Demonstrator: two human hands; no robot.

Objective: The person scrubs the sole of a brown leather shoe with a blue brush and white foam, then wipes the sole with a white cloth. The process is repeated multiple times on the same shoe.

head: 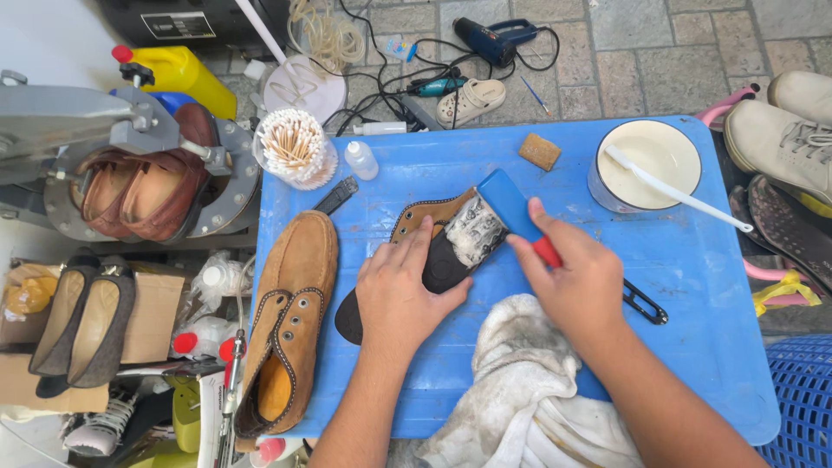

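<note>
A tan suede shoe (414,218) lies on its side on the blue table (693,286), its black sole up and smeared with white foam. My left hand (397,290) presses down on the shoe, fingers spread over its sole and side. My right hand (576,277) grips a brush with a blue head (508,201) and a red handle, bristles against the foamy sole. The matching tan shoe (290,321) stands upright at the table's left edge.
A white tub with a white stick (646,165) stands at the back right. A grubby white cloth (520,381), black snips (646,303), a brown sponge (540,151), a small bottle (360,159) and a cup of cotton swabs (293,146) lie around. Shoes, tools and cables crowd the floor.
</note>
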